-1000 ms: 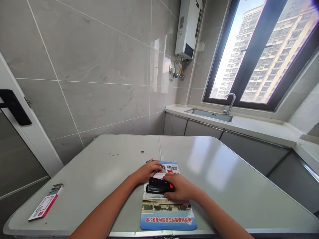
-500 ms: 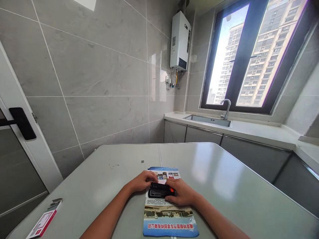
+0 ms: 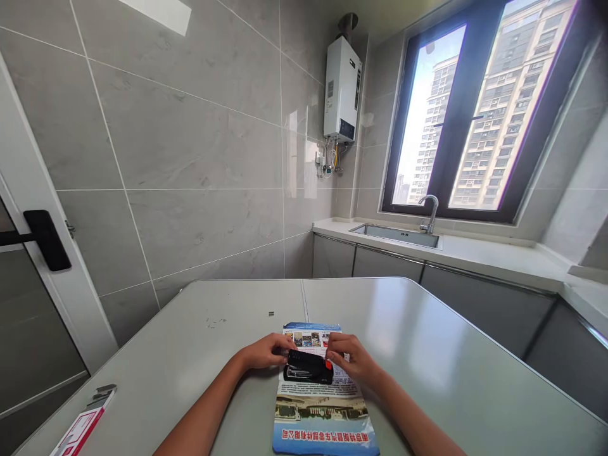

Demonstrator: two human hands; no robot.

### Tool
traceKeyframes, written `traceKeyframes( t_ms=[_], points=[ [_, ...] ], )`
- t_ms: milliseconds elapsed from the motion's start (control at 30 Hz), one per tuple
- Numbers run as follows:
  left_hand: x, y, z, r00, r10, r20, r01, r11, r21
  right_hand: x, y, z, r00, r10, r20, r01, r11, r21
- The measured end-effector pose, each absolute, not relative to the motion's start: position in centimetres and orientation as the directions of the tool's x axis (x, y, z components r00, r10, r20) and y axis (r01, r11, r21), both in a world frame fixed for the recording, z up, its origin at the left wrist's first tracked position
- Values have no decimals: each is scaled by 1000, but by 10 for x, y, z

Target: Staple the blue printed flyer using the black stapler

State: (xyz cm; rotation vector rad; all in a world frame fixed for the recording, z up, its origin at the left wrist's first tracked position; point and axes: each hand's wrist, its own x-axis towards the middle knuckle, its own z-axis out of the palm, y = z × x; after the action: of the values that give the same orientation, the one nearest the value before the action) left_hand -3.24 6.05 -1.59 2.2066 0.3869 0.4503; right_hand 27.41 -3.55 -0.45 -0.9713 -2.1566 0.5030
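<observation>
Head view: a black stapler (image 3: 304, 366) lay at the lower centre of the frame, on a printed leaflet (image 3: 323, 410), its upper arm raised a little off its base at the left end.
Left hand: the left hand (image 3: 268, 351) came in from the lower left, fingers bent, at the stapler's left end; whether they pinched it, I could not tell.
Right hand: the right hand (image 3: 352, 358) had thumb and forefinger curled close together at the stapler's right end, by its red part (image 3: 328, 365); whether they gripped it was unclear.
Leaflet: it bore small pictures towards its top, and a blue lower band with red characters upside down.
Table: the pale glossy table (image 3: 156, 373) held a short staple strip (image 3: 271, 313) above the left hand, and loose staples (image 3: 217, 323) left of that.
Lower left: a white-and-red box (image 3: 82, 430) was cut by the frame, with dark grey strips (image 3: 102, 394) at its upper end.
Upper right: a water heater (image 3: 341, 92) hung left of a dark-framed window (image 3: 475, 82); a faucet (image 3: 431, 212) stood below it.
</observation>
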Motion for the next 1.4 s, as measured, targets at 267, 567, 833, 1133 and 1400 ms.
traceKeyframes(
  t_ms=[267, 567, 833, 1133, 1400],
  points=[
    [-32, 68, -28, 870, 471, 147, 144, -528, 837, 276, -34, -7, -462, 778, 426, 501, 625, -599],
    [-30, 70, -31, 827, 553, 100, 140, -375, 916, 281, -21, -25, -452, 768, 454, 456, 636, -623],
    [-31, 58, -14, 800, 590, 108, 52, -248, 967, 275, -24, -24, -466, 837, 287, 535, 525, -662],
    [-33, 61, -17, 810, 575, 119, 34, -248, 968, 263, -30, -21, -571, 755, 323, 614, 654, -442],
    [-32, 59, -11, 860, 486, 153, 42, -367, 929, 278, -24, -21, -512, 791, 334, 649, 612, -453]
  ],
)
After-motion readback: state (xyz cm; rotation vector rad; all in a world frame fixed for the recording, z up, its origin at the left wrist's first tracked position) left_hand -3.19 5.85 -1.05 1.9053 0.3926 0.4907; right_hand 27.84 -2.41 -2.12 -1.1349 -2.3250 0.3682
